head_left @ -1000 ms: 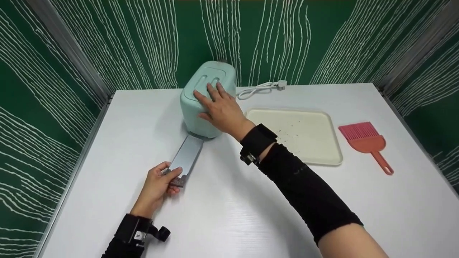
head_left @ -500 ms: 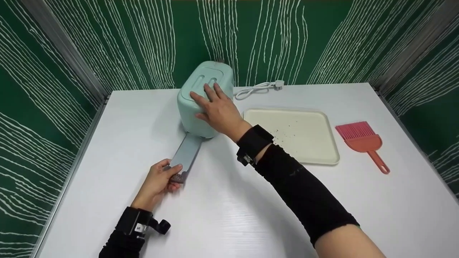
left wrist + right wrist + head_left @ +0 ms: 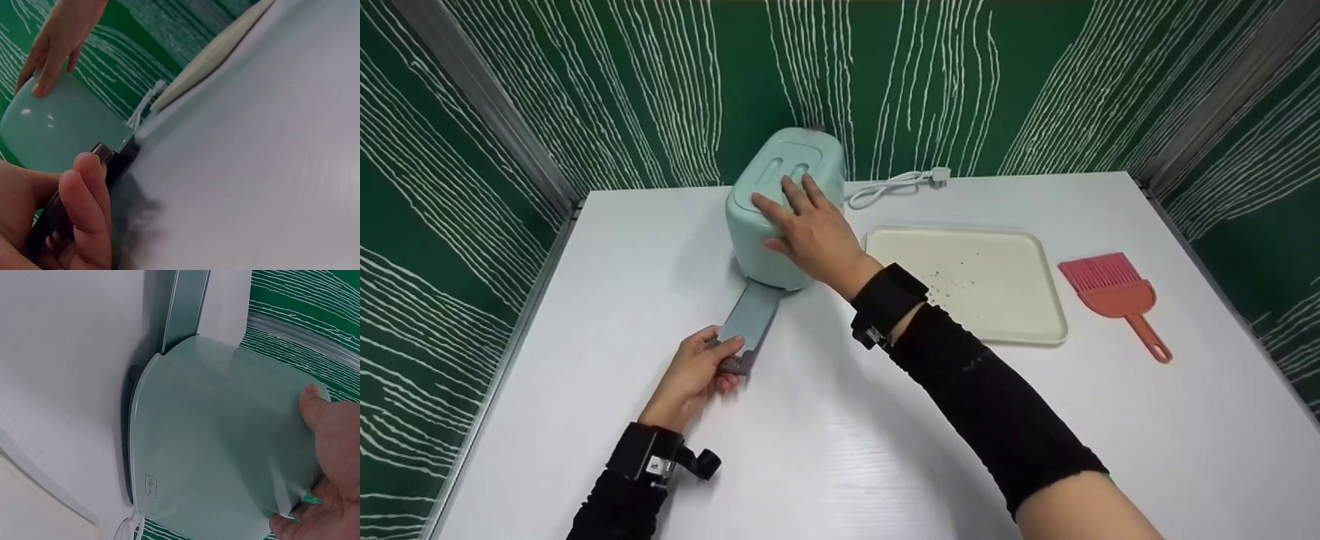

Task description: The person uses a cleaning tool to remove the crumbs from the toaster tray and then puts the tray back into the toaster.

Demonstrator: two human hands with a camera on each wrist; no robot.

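A mint-green toaster (image 3: 780,247) stands near the back wall; its top carries a lid with two grooves. From a slot at its near lower end sticks a long grey metal crumb tray (image 3: 750,319), partly inside the toaster. My left hand (image 3: 694,375) pinches the tray's outer end, thumb on top and fingers below; the left wrist view shows these curled fingers (image 3: 87,202) close up. My right hand (image 3: 817,232) rests on the toaster's top with fingers spread. In the right wrist view the thumb (image 3: 312,408) touches the toaster's upper edge.
A cream tray (image 3: 1005,300) with scattered dark crumbs (image 3: 949,281) lies right of the toaster. Farther right is a red brush with a pink-bristled head (image 3: 1110,281). A white power cord (image 3: 900,182) with its plug lies behind, by the green patterned wall (image 3: 945,90).
My left hand has moved slightly forward, and the crumb tray has slid farther into the toaster. My right hand stays on the toaster's top. The whole head view has shifted a little.
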